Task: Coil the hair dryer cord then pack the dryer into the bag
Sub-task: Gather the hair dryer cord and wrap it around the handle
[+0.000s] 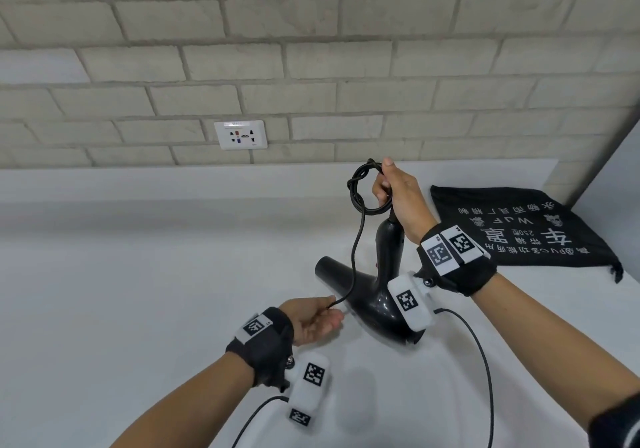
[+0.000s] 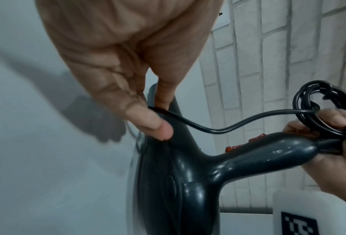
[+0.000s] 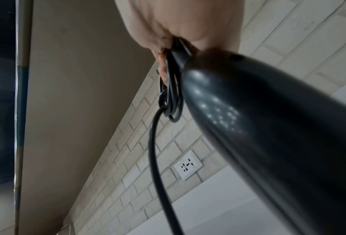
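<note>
Black cord [image 1: 356, 239] is getting looped | right hand [image 1: 398, 194] is gripping loops and hair dryer [image 1: 374, 288] handle so they stay | left hand [image 1: 317, 319] is pinching loose end | bag [image 1: 519, 229] is lying on bench [image 1: 138, 291]

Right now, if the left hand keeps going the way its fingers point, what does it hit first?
The hair dryer body. The left hand, pinching the cord, points its fingers at the black barrel lying just ahead; in the left wrist view the fingertips look almost against it, though depth is unclear.

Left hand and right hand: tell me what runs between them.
A loose stretch of the black cord runs from the left hand up to the coil in the right hand, crossing the hair dryer; the head view shows it.
</note>
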Demonstrator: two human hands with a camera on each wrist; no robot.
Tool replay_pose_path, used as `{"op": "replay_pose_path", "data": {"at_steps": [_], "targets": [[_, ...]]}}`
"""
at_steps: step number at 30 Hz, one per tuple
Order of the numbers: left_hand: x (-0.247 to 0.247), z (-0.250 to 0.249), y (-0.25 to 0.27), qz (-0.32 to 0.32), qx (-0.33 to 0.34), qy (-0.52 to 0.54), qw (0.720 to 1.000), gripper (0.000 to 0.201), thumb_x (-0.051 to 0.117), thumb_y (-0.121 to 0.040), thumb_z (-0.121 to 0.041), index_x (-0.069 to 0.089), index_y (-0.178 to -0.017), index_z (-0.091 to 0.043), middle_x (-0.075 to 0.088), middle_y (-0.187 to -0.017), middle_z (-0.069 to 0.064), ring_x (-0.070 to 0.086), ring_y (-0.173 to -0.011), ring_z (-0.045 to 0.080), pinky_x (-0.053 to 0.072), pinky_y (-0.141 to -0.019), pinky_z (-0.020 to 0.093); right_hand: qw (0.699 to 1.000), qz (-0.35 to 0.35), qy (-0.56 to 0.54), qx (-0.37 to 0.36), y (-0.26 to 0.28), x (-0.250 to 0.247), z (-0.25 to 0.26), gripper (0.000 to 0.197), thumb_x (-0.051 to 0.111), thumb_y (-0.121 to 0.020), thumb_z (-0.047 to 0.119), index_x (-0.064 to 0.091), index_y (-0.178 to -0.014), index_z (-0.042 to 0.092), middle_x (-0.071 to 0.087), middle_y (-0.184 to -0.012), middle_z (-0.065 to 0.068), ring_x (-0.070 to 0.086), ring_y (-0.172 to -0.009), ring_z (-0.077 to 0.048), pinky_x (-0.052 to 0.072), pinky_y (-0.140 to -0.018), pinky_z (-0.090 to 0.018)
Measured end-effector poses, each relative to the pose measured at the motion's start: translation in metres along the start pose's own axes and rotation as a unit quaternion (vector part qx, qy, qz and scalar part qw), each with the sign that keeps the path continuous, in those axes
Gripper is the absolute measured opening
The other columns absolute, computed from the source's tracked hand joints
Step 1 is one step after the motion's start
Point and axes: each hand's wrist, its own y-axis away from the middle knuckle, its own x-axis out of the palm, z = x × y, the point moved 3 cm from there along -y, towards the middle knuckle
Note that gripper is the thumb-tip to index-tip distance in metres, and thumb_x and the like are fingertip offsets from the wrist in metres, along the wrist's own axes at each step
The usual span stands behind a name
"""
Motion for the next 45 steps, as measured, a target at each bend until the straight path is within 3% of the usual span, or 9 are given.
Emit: {"op": "replay_pose_path", "data": {"at_steps": [5,10,15,22,29,33,37,41,45], "targets": [[-0.020,-0.026,0.012,-0.062,0.068,-0.030,0.995,0.024,0.052,-0.092,-0.009,0.060,-0.074,0.004,0.064,-0.045,0.008,0.057,-0.032,0.009,0.047,-0.035,0.016,1.000,-0.002,-0.003,0.020,-0.004,-0.003,-0.002,0.044,0.028,-0.099,0.033,0.030,-0.059,0.018,0.037,-0.061,0.001,0.033,-0.055,-0.009,0.032,-0.062,-0.023],[-0.045,-0.073,0.031,-0.172,0.263,-0.091,0.945,0.012,0.048,-0.090,0.005,0.053,-0.080,0.002,0.063,-0.043,0.005,0.054,-0.029,0.007,0.045,-0.034,0.014,0.999,0.001,-0.003,0.039,-0.007,-0.004,-0.008,0.045,0.028,-0.099,0.037,0.030,-0.057,0.021,0.040,-0.066,0.005,0.036,-0.062,-0.012,0.030,-0.075,-0.030],[-0.030,-0.093,0.031,-0.162,0.380,-0.161,0.897,0.029,0.038,-0.087,0.012,0.058,-0.101,-0.003,0.058,-0.069,0.012,0.062,-0.041,0.013,0.056,-0.052,0.020,0.998,0.000,-0.028,0.061,-0.010,-0.007,-0.010,0.046,0.028,-0.098,0.039,0.032,-0.057,0.020,0.046,-0.073,0.007,0.043,-0.072,-0.011,0.033,-0.079,-0.029],[0.020,-0.103,0.028,-0.107,0.478,-0.245,0.836,0.035,0.032,-0.091,0.006,0.063,-0.092,-0.010,0.052,-0.070,0.005,0.057,-0.047,0.014,0.056,-0.060,0.020,0.997,0.011,-0.049,0.066,-0.011,-0.008,-0.009,0.047,0.026,-0.098,0.038,0.031,-0.056,0.019,0.053,-0.083,0.004,0.051,-0.092,-0.009,0.039,-0.085,-0.028],[0.049,-0.107,0.038,-0.052,0.564,-0.242,0.788,0.033,0.035,-0.093,0.007,0.060,-0.088,-0.016,0.058,-0.075,0.003,0.059,-0.056,0.002,0.054,-0.065,0.016,0.993,0.013,-0.096,0.074,-0.012,-0.007,-0.010,0.048,0.028,-0.098,0.037,0.032,-0.055,0.018,0.060,-0.074,0.002,0.055,-0.073,-0.009,0.042,-0.077,-0.023],[0.062,-0.111,0.045,-0.048,0.593,-0.215,0.774,0.029,0.037,-0.089,0.010,0.063,-0.095,-0.003,0.064,-0.083,0.007,0.062,-0.059,-0.002,0.054,-0.067,0.016,0.995,0.026,-0.071,0.062,-0.011,-0.006,-0.009,0.059,0.026,-0.098,0.039,0.053,-0.056,0.008,0.064,-0.055,0.003,0.058,-0.055,-0.009,0.047,-0.063,-0.022],[0.071,-0.109,0.046,-0.029,0.587,-0.186,0.788,0.024,0.043,-0.090,0.002,0.058,-0.107,-0.005,0.066,-0.094,0.008,0.065,-0.066,0.004,0.056,-0.079,0.032,0.994,-0.008,-0.081,0.075,-0.011,-0.006,-0.009,0.064,0.028,-0.098,0.038,0.052,-0.047,0.008,0.061,-0.051,-0.005,0.055,-0.055,-0.018,0.043,-0.054,-0.026],[0.062,-0.110,0.055,-0.048,0.564,-0.173,0.806,0.022,0.039,-0.092,0.000,0.044,-0.110,-0.012,0.059,-0.109,0.011,0.061,-0.077,0.014,0.054,-0.068,0.024,0.994,-0.059,-0.070,0.057,-0.011,-0.010,-0.007,0.049,0.031,-0.099,0.032,0.042,-0.056,0.012,0.047,-0.052,-0.003,0.051,-0.042,-0.004,0.043,-0.052,-0.010],[0.052,-0.123,0.096,-0.170,0.684,-0.244,0.666,0.031,0.058,-0.085,-0.028,0.053,-0.114,-0.020,0.055,-0.109,-0.005,0.053,-0.080,0.003,0.044,-0.062,0.012,0.995,-0.068,-0.058,0.048,-0.011,-0.012,-0.006,0.043,0.035,-0.099,0.030,0.039,-0.059,0.015,0.039,-0.057,-0.001,0.045,-0.040,-0.002,0.041,-0.053,-0.013]]}}
